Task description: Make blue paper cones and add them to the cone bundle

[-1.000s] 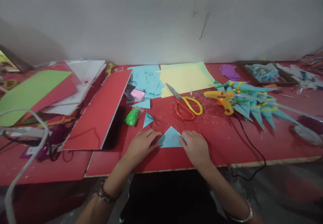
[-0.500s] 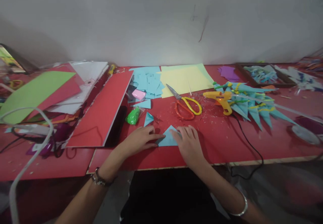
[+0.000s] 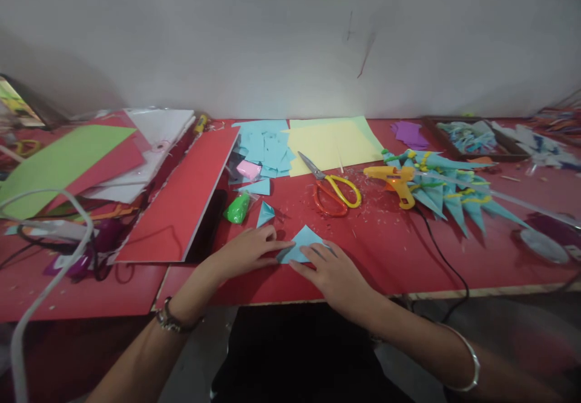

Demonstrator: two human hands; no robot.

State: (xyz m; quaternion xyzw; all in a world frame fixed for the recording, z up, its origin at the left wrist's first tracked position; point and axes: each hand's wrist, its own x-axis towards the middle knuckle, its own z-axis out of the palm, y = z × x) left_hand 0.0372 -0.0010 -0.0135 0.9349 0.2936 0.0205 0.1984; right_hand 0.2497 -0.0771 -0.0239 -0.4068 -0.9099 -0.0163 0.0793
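A folded blue paper triangle point(image 3: 305, 238) lies flat on the red table near its front edge. My left hand point(image 3: 249, 250) holds its left corner, index finger and thumb at the paper. Across the right half of the triangle rests my right hand point(image 3: 334, 275), its fingers stretched out and pressing on the paper; they cover its right corner. Just beyond my left fingers stands a small folded blue paper piece point(image 3: 265, 213). A green packet point(image 3: 237, 208) sits left of that piece. Scissors point(image 3: 333, 188) with red and yellow handles lie open beyond the triangle.
Blue paper pieces point(image 3: 267, 149) lie behind, beside yellow sheets point(image 3: 336, 140). To the right, a yellow glue gun point(image 3: 394, 180) rests against a blue paper-cone craft point(image 3: 447, 191), its black cord point(image 3: 438, 252) running over the front edge. A red board point(image 3: 181, 197) leans at left.
My right hand has slid left across the paper triangle, its fingers now lying over more of it. My left hand stays at the left corner. The view has shifted slightly.
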